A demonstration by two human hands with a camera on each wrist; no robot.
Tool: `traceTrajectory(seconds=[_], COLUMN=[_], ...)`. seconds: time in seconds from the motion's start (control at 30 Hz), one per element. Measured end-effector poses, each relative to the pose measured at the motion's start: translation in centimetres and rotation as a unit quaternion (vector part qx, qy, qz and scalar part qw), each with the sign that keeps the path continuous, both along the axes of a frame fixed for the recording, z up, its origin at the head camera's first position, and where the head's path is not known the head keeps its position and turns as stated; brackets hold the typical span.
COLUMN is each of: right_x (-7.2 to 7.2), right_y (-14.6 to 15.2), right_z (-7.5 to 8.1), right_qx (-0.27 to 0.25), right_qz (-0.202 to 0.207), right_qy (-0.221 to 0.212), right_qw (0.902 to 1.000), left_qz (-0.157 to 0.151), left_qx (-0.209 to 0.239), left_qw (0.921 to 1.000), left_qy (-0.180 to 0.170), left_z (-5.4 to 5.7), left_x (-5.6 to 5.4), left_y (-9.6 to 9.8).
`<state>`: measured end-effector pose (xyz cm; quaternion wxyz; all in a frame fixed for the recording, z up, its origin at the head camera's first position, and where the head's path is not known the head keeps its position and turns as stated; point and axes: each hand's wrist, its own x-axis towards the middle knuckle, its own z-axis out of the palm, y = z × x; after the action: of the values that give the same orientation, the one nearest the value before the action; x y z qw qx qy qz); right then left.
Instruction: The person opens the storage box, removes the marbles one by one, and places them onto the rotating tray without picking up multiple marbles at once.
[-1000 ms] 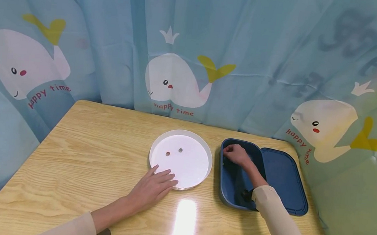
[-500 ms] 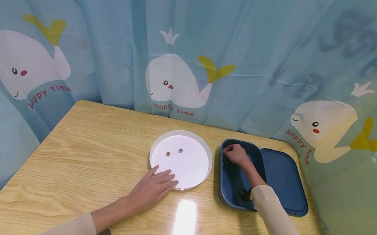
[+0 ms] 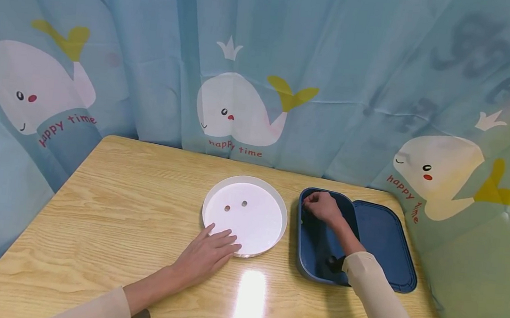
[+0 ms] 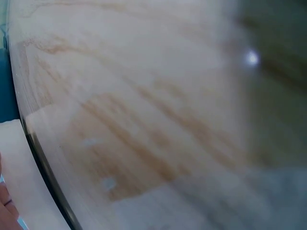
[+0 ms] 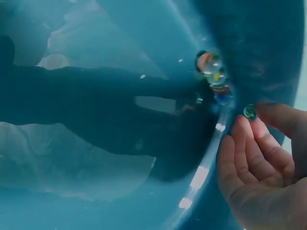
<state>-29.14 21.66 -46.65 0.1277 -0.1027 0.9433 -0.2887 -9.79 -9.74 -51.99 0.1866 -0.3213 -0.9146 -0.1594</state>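
My left hand [image 3: 208, 253] lies flat on the wooden table [image 3: 129, 203], its straight fingers touching the near rim of a round white plate [image 3: 266, 227]. Two small dark marbles [image 3: 235, 206] sit on the plate. My right hand [image 3: 322, 206] reaches into the far left corner of a dark blue box [image 3: 314, 261]. In the right wrist view the right hand [image 5: 259, 158] pinches a small green marble [image 5: 250, 111] between thumb and fingertip, against the box wall. A few more glass marbles [image 5: 213, 76] lie clustered in that corner.
The box's blue lid [image 3: 383, 245] lies beside it on the right. A light blue whale-print curtain [image 3: 264, 67] hangs close behind and around the table. In the left wrist view there is only blurred wood grain [image 4: 158, 120] and a plate edge [image 4: 45, 167].
My right hand has shifted very slightly within the box's far corner. The left hand and the plate have not moved.
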Motion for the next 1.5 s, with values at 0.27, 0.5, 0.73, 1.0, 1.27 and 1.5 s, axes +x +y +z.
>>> traceTrajectory(seconds=[0.27,0.5,0.73,1.0,1.27,1.5], right_x=[0.3,0.3,1.1,1.7,1.8,2.0], right_y=[0.7,1.2,-0.5,-3.5,-6.6,-8.3], right_z=[2.0,3.6,4.7,4.8,3.7,2.0], right_qx=[-0.071,-0.121,-0.156,-0.167,-0.148,-0.144], right_qz=[-0.007,-0.018,0.011,0.052,0.087,0.106], right_qy=[-0.009,-0.014,-0.010,-0.014,-0.008,-0.006], right_qw=[0.9974,0.9923,0.9877,0.9845,0.9851,0.9838], left_qz=[0.000,0.000,0.000,-0.003,-0.001,-0.001], left_qx=[-0.001,0.006,0.008,0.004,-0.012,-0.017], left_qw=[1.0000,1.0000,1.0000,1.0000,0.9999,0.9999], left_qy=[-0.001,0.001,0.006,-0.002,-0.003,-0.005], left_z=[-0.1,-0.2,-0.2,0.0,0.2,0.3], left_x=[-0.1,-0.1,0.0,0.0,0.0,0.0], left_y=[0.0,0.0,0.0,0.0,-0.1,-0.1])
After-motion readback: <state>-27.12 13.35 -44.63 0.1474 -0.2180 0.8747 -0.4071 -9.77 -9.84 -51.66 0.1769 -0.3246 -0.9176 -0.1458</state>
